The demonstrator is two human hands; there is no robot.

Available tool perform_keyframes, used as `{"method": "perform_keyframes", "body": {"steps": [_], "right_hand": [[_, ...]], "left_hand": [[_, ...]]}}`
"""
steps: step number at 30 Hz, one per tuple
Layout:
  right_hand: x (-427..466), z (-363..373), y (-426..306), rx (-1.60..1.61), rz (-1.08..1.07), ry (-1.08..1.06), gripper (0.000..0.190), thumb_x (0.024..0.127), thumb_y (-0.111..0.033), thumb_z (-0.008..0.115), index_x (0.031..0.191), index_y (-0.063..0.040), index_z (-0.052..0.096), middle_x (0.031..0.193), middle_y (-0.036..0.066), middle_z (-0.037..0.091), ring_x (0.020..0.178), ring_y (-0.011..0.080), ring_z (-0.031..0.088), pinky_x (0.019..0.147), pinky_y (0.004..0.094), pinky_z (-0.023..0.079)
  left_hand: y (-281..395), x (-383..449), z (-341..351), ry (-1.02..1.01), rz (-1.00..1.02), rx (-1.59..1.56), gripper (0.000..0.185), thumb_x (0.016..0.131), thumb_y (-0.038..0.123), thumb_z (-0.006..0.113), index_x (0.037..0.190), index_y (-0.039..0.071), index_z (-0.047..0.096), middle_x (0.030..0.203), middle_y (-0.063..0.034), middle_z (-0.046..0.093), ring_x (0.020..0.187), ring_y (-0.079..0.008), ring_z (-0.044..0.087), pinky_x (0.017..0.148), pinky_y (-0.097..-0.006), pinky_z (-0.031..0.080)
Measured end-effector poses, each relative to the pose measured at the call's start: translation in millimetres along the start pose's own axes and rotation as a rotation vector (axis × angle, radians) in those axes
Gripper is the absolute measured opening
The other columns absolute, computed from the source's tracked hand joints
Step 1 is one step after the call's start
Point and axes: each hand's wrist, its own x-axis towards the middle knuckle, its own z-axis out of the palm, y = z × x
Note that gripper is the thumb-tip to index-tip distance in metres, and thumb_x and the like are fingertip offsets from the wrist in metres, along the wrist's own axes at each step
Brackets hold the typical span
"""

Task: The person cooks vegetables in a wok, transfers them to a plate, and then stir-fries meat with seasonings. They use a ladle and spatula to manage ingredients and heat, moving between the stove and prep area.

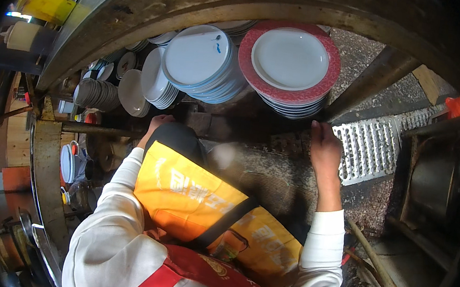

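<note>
My right hand point(325, 150) has its fingers curled beside the lower edge of a tall plate stack. Its fingertips are partly turned away, so I cannot tell whether they grip anything. A wide plate with a red patterned rim point(251, 68) tops that stack, with a smaller white plate point(291, 59) on it. My left hand point(157, 126) is mostly hidden behind my dark-clad knee point(180, 138), below a stack of white bowls or deep plates point(154, 79). Between the hands stands a stack of white oval plates with blue edges point(197, 58); the top one bears a small blue mark.
A rusty shelf frame point(243, 12) arches above the plates, with a slanted metal leg point(370, 84) at right. Perforated metal grating point(368, 147) lies on the floor. More stacked bowls point(96, 93) stand at left. Sticks point(380, 272) lean at lower right.
</note>
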Motion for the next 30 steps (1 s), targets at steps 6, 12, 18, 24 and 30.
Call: {"method": "perform_keyframes", "body": {"steps": [6,12,18,24,30], "right_hand": [[-0.4,-1.3,-0.6,0.005,0.045,-0.037,0.030,0.107,-0.033,0.063,0.102,-0.005,0.070,0.084,0.026,0.071,0.079,0.0484,0.069,0.066,0.0529,0.052],[-1.5,3.4,3.4,-0.015,-0.034,0.040,0.031,0.107,-0.034,0.064,0.091,-0.007,0.064,0.075,0.022,0.068,0.069,0.0463,0.067,0.059,0.0541,0.049],[-2.0,3.9,7.7,0.016,0.008,0.026,0.032,0.106,-0.035,0.064,0.090,-0.007,0.061,0.073,0.023,0.067,0.070,0.0489,0.066,0.059,0.0561,0.049],[-3.9,-2.8,3.0,0.020,0.033,0.041,0.028,0.106,-0.035,0.065,0.094,-0.009,0.064,0.074,0.022,0.069,0.071,0.0472,0.067,0.060,0.0557,0.051],[-3.5,-3.4,7.9,-0.011,0.042,0.072,0.027,0.105,-0.033,0.067,0.097,-0.007,0.069,0.078,0.023,0.071,0.075,0.0472,0.069,0.063,0.0545,0.053]], "left_hand": [[-21.7,11.3,-8.9,-0.135,0.511,0.271,0.012,0.094,0.018,0.073,0.093,0.006,0.074,0.084,-0.0097,0.070,0.080,-0.0226,0.069,0.071,-0.0363,0.054],[-17.0,6.8,-5.9,-0.179,0.338,0.129,0.015,0.097,0.020,0.071,0.093,0.006,0.074,0.085,-0.0117,0.070,0.080,-0.0228,0.070,0.074,-0.0367,0.054],[-7.6,5.1,9.4,0.002,0.046,0.064,0.027,0.104,0.029,0.065,0.095,0.006,0.076,0.085,-0.0120,0.074,0.081,-0.0215,0.071,0.078,-0.0383,0.055],[44.5,-22.7,1.4,-0.069,0.418,0.408,0.033,0.105,0.033,0.063,0.099,0.003,0.076,0.085,-0.0124,0.074,0.081,-0.0229,0.071,0.078,-0.0392,0.056],[204.3,-70.5,15.6,-0.143,0.820,0.758,0.033,0.103,0.034,0.065,0.111,0.003,0.074,0.093,-0.0120,0.075,0.082,-0.0219,0.072,0.078,-0.0368,0.058]]}}
